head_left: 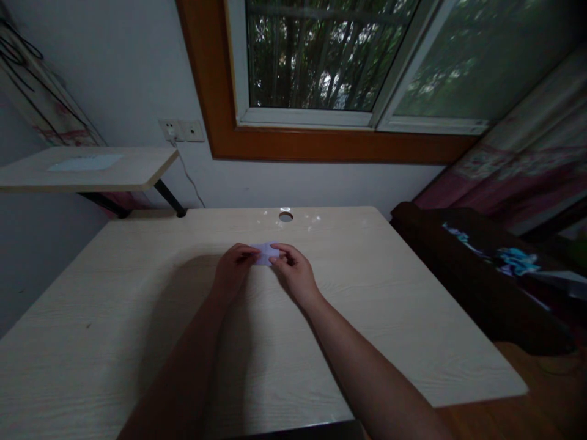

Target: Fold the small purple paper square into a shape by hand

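Note:
A small piece of pale purple paper [265, 254], with what look like fold creases, is held between my two hands over the desk. My left hand [235, 264] pinches its left edge between thumb and fingers. On the opposite side, my right hand [296, 269] grips the right edge, with the index finger along the top and the thumb lower down. The fingers cover both ends of the paper.
The light wood desk [367, 318] has a round cable hole [285, 217] near its back edge. A raised shelf [137, 174] on black legs stands at the back left. At the front edge lies a dark object [312, 431]. A dark brown piece of furniture [440, 256] is at right.

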